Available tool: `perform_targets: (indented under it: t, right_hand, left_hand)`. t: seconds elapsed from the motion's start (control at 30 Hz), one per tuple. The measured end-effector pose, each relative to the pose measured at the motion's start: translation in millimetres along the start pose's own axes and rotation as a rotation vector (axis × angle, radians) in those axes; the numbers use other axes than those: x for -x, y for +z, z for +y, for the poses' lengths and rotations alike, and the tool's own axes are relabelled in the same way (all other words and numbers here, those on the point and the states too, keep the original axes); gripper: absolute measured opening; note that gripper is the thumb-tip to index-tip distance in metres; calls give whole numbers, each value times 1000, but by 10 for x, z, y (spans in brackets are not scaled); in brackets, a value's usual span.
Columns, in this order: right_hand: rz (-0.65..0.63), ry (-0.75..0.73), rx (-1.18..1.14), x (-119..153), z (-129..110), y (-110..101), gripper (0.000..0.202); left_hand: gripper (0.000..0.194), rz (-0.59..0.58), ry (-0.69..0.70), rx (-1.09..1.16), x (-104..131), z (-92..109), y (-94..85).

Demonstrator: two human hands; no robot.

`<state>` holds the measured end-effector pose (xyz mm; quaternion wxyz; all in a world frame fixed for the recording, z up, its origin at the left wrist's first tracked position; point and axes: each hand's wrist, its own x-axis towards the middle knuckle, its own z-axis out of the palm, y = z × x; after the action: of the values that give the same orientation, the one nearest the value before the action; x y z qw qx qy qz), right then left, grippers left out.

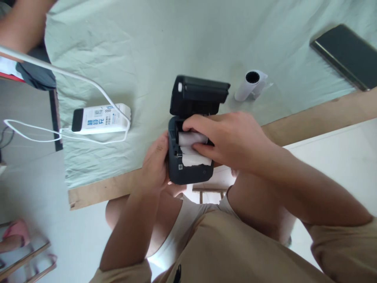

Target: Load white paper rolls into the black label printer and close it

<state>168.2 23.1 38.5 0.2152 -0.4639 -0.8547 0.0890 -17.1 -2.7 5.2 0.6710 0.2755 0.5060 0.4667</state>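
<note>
A small dark label printer [191, 173] is held near the table's front edge, its hinged lid [200, 92] standing raised. My left hand [156, 163] wraps round the printer's left side. Inside the compartment lies a white paper roll [193, 138], with a strip of paper [196, 159] coming out over the front. The thumb and fingers of my right hand [226, 135] pinch the roll within the printer. Right of the lid, a second white roll [243, 90] with a dark core stands on the cloth, a loose end hanging from it.
A pale green cloth [153, 51] covers the table, leaving a wooden edge [108, 190] bare. At left lies a white power bank [103, 118] with a white cable [79, 78]. A dark phone-like slab [347, 55] rests at far right. Another person's arm [23, 27] shows at top left.
</note>
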Motion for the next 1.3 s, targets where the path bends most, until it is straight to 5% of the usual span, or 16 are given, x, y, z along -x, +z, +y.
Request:
perform_targets:
  t: [0.1, 0.27, 0.5, 0.8, 1.0, 1.13, 1.3]
  right_hand:
    - [43, 77, -322, 66, 38, -128, 35]
    - [346, 301, -754, 160, 300, -105, 41]
    - [210, 150, -307, 229, 509, 150, 14]
    - [157, 184, -61, 201, 542, 233, 41]
    - [540, 26, 101, 244, 689, -139, 34]
    - [296, 172, 75, 189, 1061, -155, 63]
    - [147, 312, 111, 137, 1322, 31, 47]
  left_hand:
    - [33, 34, -5, 49, -17, -7, -13]
    - [27, 149, 54, 112, -80, -53, -43]
    - [28, 117, 65, 180, -86, -94, -44]
    - [29, 81, 113, 214, -80, -65, -8]
    - [39, 77, 46, 150, -61, -41, -12]
    - [33, 76, 68, 164, -60, -46, -19]
    - [30, 91, 57, 169, -76, -50, -2]
